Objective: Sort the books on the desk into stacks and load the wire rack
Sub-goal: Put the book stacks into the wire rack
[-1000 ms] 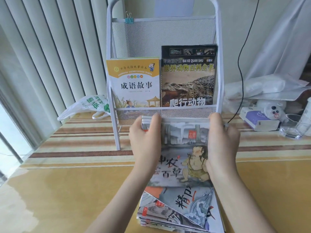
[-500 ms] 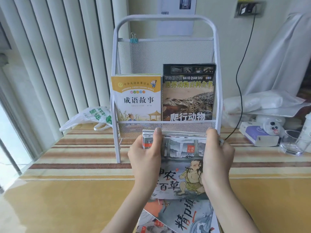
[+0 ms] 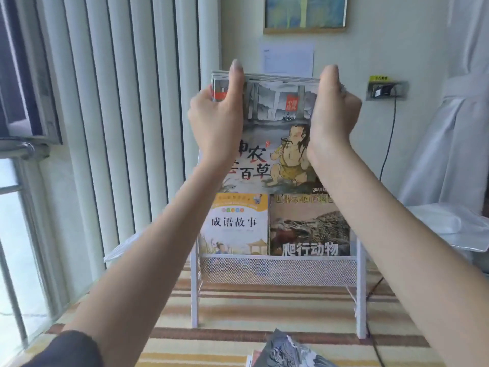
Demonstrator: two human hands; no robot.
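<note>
I hold a stack of thin picture books (image 3: 275,133) upright in the air, in front of the upper part of the white wire rack (image 3: 277,271). My left hand (image 3: 219,115) grips the stack's left edge and my right hand (image 3: 333,109) grips its right edge. The rack's lower tier holds a yellow book (image 3: 232,223) on the left and a crocodile book (image 3: 309,226) on the right. The lifted stack hides the rack's upper tier. More books (image 3: 285,350) lie on the desk at the bottom edge of the view.
The rack stands on a desk with a striped cloth (image 3: 264,337). Vertical blinds (image 3: 119,115) and a window fill the left. A black cable (image 3: 389,154) hangs from a wall socket (image 3: 386,90) on the right, beside white fabric (image 3: 449,154).
Both hands have lifted the stack of picture books off the desk pile, from in front of the rack's lower tier up to its top. The view has tilted upward.
</note>
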